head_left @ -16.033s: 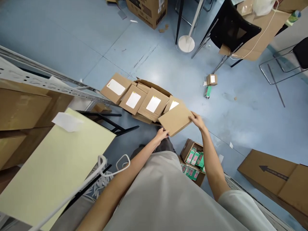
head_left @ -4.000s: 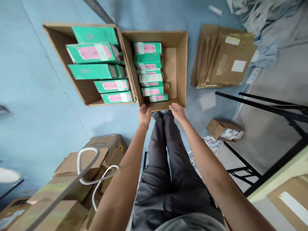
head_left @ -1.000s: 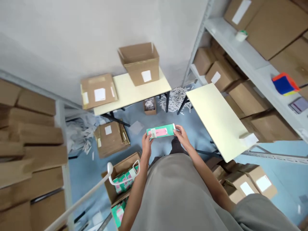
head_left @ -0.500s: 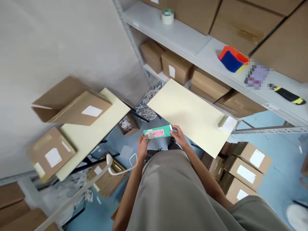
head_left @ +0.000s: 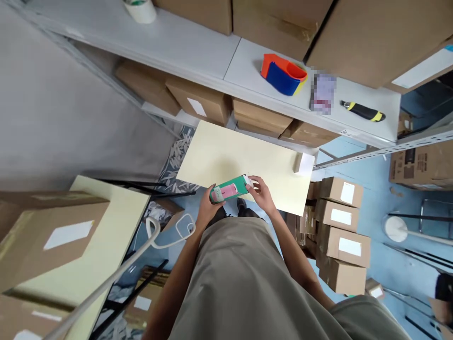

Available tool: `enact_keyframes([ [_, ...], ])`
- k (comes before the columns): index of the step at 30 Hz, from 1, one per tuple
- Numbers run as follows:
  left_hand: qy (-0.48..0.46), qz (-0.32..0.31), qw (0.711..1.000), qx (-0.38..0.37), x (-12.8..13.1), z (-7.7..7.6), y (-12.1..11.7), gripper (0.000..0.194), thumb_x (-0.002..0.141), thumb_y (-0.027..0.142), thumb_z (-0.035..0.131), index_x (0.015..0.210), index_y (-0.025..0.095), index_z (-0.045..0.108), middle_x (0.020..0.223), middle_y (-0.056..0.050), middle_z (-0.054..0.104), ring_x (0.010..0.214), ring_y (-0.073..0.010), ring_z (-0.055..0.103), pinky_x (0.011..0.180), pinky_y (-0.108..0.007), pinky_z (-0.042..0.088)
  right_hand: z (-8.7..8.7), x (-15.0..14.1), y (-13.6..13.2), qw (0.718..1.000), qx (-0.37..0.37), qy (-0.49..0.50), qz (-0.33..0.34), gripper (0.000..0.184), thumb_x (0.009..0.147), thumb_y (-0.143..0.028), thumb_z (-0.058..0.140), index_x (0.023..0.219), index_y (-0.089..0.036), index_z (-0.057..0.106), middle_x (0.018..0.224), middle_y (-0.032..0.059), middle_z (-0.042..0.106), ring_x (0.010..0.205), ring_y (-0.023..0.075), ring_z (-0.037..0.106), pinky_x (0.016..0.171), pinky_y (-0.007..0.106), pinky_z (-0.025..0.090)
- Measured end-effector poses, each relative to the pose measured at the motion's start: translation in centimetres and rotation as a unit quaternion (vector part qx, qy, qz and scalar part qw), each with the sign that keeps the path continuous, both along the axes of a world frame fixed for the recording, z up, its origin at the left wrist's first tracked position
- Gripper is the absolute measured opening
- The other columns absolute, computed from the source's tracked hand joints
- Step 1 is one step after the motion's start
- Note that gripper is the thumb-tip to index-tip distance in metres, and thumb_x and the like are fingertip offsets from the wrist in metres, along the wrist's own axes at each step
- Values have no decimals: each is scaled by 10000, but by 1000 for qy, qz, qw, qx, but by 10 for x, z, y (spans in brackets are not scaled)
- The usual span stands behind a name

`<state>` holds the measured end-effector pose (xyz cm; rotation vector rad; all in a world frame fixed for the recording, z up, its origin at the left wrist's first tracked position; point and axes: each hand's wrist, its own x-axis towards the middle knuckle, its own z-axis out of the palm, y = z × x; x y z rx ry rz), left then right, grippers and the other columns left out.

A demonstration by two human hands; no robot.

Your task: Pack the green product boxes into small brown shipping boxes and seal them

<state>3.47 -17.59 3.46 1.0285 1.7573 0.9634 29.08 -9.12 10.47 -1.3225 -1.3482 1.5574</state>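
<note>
A small green box (head_left: 231, 190) with a pink picture is held at waist height, near the cream table (head_left: 244, 156) ahead of me. My left hand (head_left: 208, 207) is wrapped round the box's left end. At the other end, my right hand (head_left: 261, 193) has its fingers closed at a white end flap (head_left: 248, 181), which sticks out from the box. What is inside the box does not show. A white block (head_left: 305, 164), perhaps a stack of paper, sits at the table's right end.
The grey shelf (head_left: 198, 52) carries a tape roll (head_left: 141, 10), a red-and-blue holder (head_left: 283, 74), a blurred-out item and a utility knife (head_left: 364, 111). Labelled cartons (head_left: 348, 245) are stacked at right. A second table (head_left: 106, 236) bears cartons at left. A white curved stand (head_left: 155, 236) juts in.
My view has swung right, from the wall table to the cream table and shelf. Both hands keep the green box, now tilted up at its right end, with the end flap standing out.
</note>
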Motion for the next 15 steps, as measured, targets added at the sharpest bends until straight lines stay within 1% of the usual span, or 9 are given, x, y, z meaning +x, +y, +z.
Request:
enact_keyframes([
  [2, 6, -28, 1000, 12, -11, -1, 19, 844, 677, 406, 957, 1433, 222, 631, 1456, -147, 677, 1389, -376, 633, 1194, -514, 500, 6, -8, 8, 1000, 9, -2, -19, 466, 981, -609, 724, 1336, -313, 667, 1446, 91, 673, 1124, 235, 745, 879, 340, 632],
  [5, -17, -59, 998, 6, -29, 0, 44, 801, 664, 430, 954, 1367, 231, 625, 1344, -117, 720, 1209, -326, 711, 1038, -443, 575, 9, -24, 17, 998, 14, -3, -58, 494, 964, -646, 732, 1322, -308, 683, 1417, 88, 685, 1119, 235, 744, 873, 334, 635],
  [7, -29, -74, 997, 3, -42, 0, 59, 785, 649, 430, 957, 1334, 236, 625, 1301, -97, 730, 1124, -297, 726, 967, -404, 587, 9, -37, 21, 996, 14, -6, -87, 524, 948, -670, 737, 1317, -301, 692, 1389, 90, 696, 1122, 237, 739, 857, 328, 636],
  [11, -27, -108, 994, 2, -69, 0, 80, 771, 634, 381, 960, 1316, 237, 631, 1283, -87, 731, 1111, -284, 722, 963, -397, 588, 12, -66, 23, 990, 21, -34, -132, 563, 968, -714, 687, 1339, -291, 704, 1382, 103, 702, 1089, 239, 729, 819, 336, 630],
  [15, -15, -156, 988, 5, -93, 2, 92, 781, 677, 360, 957, 1381, 244, 638, 1302, -101, 738, 1140, -295, 724, 972, -414, 606, 20, -94, 24, 980, 53, -81, -171, 589, 1046, -754, 531, 1383, -310, 721, 1465, 107, 683, 1207, 264, 692, 935, 387, 629],
])
